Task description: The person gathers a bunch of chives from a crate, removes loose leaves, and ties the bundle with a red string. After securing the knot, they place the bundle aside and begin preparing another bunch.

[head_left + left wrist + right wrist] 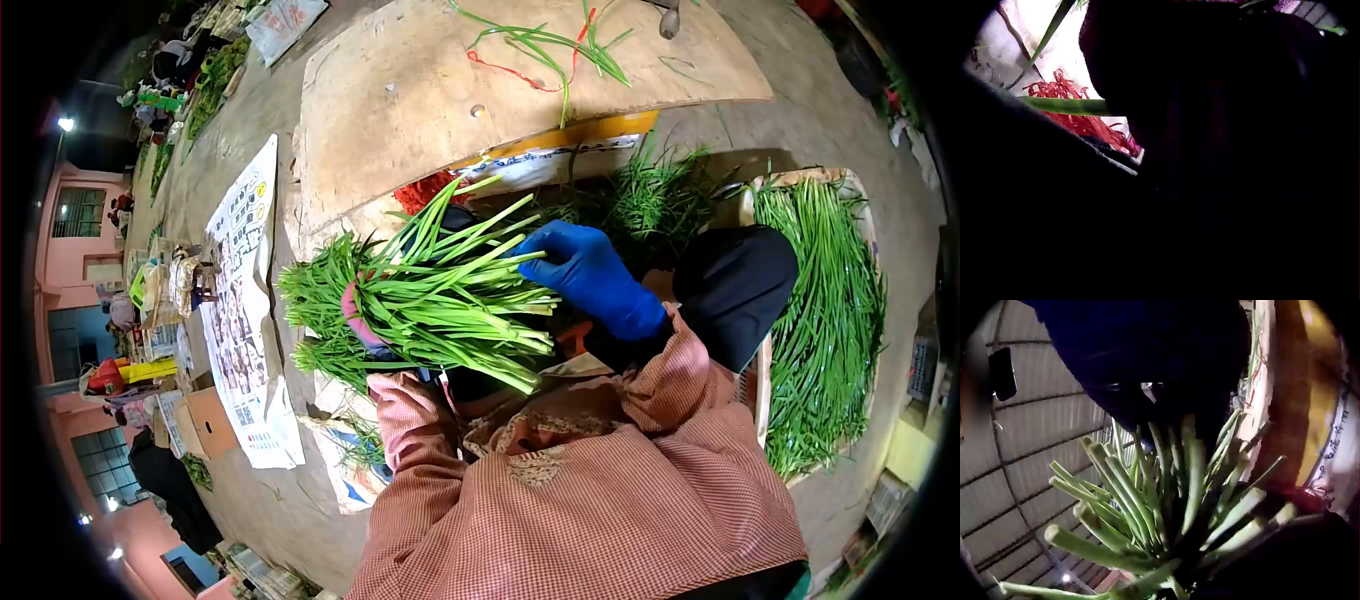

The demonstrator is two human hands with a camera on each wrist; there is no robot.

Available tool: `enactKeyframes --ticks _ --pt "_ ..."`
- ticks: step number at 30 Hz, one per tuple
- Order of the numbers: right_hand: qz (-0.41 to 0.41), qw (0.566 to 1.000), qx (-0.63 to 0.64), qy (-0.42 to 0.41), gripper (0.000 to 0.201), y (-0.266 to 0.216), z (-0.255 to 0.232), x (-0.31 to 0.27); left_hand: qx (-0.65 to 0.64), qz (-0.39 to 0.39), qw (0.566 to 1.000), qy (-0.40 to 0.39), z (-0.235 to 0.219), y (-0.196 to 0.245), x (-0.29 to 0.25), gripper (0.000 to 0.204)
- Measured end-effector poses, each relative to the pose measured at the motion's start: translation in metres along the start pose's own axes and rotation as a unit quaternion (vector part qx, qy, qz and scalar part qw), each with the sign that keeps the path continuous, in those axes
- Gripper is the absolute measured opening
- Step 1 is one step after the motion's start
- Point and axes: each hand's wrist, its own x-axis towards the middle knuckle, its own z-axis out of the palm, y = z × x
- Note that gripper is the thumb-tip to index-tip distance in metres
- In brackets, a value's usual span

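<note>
A thick bunch of green stalks (455, 300) with long narrow leaves lies sideways in front of the person's chest. The left hand (356, 318), in a pink and dark glove, grips it around the leafy part; leaves cover most of that hand. At the other end the right hand (590, 275), in a blue glove, pinches a stalk among the pale stem ends. The right wrist view shows the cut stalk ends (1194, 487) fanned out just below the dark glove. The left wrist view is mostly dark, with a single green leaf (1072, 106) crossing it.
Ahead is a wooden board (400, 100) with loose stalks and red ties (515, 75) on it. A bundle of red strips (425, 192) lies under its near edge. A crate of long greens (820, 330) stands on the right. Loose greens (660, 195) lie beneath the board; a printed sheet (240, 330) is left.
</note>
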Motion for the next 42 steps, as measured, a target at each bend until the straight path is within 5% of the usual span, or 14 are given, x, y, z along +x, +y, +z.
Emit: enactKeyframes --ticks 6,8,10,13,16,18,20,22,24,25,27,31,36,42 --pt "0.051 0.992 0.105 0.042 0.015 0.023 -0.004 -0.009 -0.036 -0.012 0.999 -0.024 -0.003 -0.004 0.002 0.023" --pt "-0.029 0.992 -0.123 0.026 0.017 0.025 -0.008 -0.013 -0.131 -0.084 0.985 0.081 0.0 -0.002 -0.002 0.023" --pt "-0.021 0.992 -0.118 0.03 0.016 0.027 -0.007 -0.013 -0.089 -0.087 0.991 0.055 -0.001 -0.001 0.001 0.024" --pt "-0.022 0.992 -0.12 0.015 0.012 0.027 -0.007 -0.012 0.0 0.013 1.0 -0.027 0.002 -0.001 0.002 0.025" --pt "-0.014 0.991 -0.124 0.052 0.011 0.029 -0.021 -0.01 -0.029 -0.001 0.999 -0.041 0.004 0.0 0.006 0.026" --pt "0.038 0.996 -0.035 0.071 0.007 0.03 -0.045 -0.011 0.006 0.012 1.0 0.028 0.009 0.001 -0.005 0.026" --pt "0.036 0.991 -0.071 0.106 0.007 0.034 -0.079 -0.016 -0.001 -0.029 0.999 0.035 0.005 0.004 -0.006 0.025" --pt "0.146 0.943 -0.288 0.081 0.011 0.034 -0.103 -0.023 0.021 -0.03 0.997 0.062 -0.002 0.003 -0.006 0.026" --pt "0.191 0.92 -0.34 0.039 0.013 0.037 -0.107 -0.025 -0.02 -0.096 0.992 0.078 -0.002 0.006 -0.003 0.027" --pt "0.082 0.95 -0.297 0.047 0.014 0.04 -0.102 -0.024 0.064 0.016 0.998 -0.023 0.011 0.004 0.0 0.028" --pt "-0.046 0.979 -0.193 0.042 0.019 0.03 -0.085 -0.016 0.035 0.01 0.999 -0.032 0.004 0.003 0.003 0.028" --pt "-0.026 0.997 -0.068 -0.01 0.022 0.007 -0.043 0.008 0.015 0.012 0.998 -0.061 0.001 0.003 0.008 0.03" --pt "-0.085 0.97 -0.212 -0.082 0.021 0.017 -0.015 0.021 0.057 0.022 0.996 -0.071 0.004 0.008 0.01 0.029" --pt "-0.025 0.996 -0.078 -0.025 0.014 0.031 -0.005 0.014 0.02 -0.019 0.998 -0.064 -0.003 0.01 0.014 0.026"
